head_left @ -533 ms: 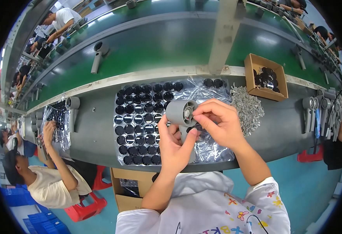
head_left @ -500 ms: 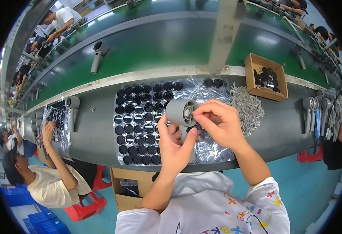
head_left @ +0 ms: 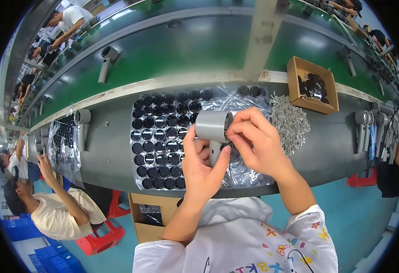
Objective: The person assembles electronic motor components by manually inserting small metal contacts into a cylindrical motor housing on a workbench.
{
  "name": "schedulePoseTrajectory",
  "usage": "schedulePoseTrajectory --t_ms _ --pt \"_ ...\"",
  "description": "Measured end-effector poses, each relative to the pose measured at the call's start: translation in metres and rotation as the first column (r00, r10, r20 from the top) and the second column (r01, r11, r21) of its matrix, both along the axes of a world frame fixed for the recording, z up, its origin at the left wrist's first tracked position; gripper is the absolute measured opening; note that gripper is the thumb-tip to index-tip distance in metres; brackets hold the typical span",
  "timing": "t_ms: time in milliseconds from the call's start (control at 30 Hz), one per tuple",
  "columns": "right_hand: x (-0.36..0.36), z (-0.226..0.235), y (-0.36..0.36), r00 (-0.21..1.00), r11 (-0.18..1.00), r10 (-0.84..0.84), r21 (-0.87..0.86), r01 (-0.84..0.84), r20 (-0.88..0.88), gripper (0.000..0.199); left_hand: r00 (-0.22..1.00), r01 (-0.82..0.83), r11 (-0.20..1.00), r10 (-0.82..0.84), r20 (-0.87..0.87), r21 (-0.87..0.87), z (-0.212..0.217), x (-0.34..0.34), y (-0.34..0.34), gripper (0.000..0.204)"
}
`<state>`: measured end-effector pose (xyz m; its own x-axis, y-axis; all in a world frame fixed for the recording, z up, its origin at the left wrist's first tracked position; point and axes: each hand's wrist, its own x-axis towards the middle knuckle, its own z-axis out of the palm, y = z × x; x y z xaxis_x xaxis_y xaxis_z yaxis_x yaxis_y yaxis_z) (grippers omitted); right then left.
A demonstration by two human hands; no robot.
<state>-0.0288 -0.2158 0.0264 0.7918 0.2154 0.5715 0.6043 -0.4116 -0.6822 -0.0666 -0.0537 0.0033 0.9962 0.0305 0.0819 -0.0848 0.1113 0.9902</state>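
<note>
My left hand (head_left: pixel 202 166) is wrapped round the handle of a grey handheld fan (head_left: pixel 210 126), its wide round head at the top. The fan's open end faces right. At that rim, the fingertips of my right hand (head_left: pixel 257 143) are pinched together; whatever they hold, if anything, is hidden. Below the fan lies a clear plastic sheet (head_left: pixel 249 177) with rows of round black caps (head_left: pixel 160 134). To the right of my right hand is a heap of small grey parts (head_left: pixel 289 125).
A cardboard box (head_left: pixel 323 102) with black round pieces stands at the back right. Beyond the metal rail a green conveyor (head_left: pixel 163 59) carries another fan (head_left: pixel 106 63). More fans (head_left: pixel 379 132) lie at the far right. A co-worker (head_left: pixel 56 209) sits at the left beside a red stool (head_left: pixel 100 239).
The fan's head has turned so that its open end shows less. My right fingers stay at its rim. The fan on the conveyor has shifted left, and the co-worker's hand has moved.
</note>
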Motion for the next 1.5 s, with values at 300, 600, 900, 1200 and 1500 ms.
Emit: schedulePoseTrajectory --t_ms 300,600,900,1200,1500 --pt "-0.002 -0.007 0.0 0.981 0.983 0.131 0.15 -0.109 -0.144 0.02 0.993 0.024 0.998 -0.031 -0.117 -0.057 0.009 0.002 0.004 0.065" --pt "0.001 0.003 -0.006 0.904 0.948 0.306 0.188 -0.258 -0.299 0.034 0.946 0.103 0.927 -0.204 -0.253 -0.36 -0.006 0.01 0.021 0.05" --pt "0.057 -0.007 -0.026 0.913 0.819 -0.404 -0.422 0.389 0.059 0.015 0.937 0.139 0.891 -0.26 -0.233 -0.432 -0.013 0.006 0.028 0.05" --pt "0.076 -0.009 -0.042 0.931 0.929 -0.359 -0.122 0.349 -0.07 0.011 0.962 0.11 0.911 -0.198 -0.188 -0.397 -0.014 0.004 0.023 0.053" --pt "0.046 -0.003 -0.042 0.611 0.37 0.689 0.914 0.164 -0.389 0.025 0.963 0.074 0.907 -0.173 -0.205 -0.414 -0.015 0.0 0.027 0.057"
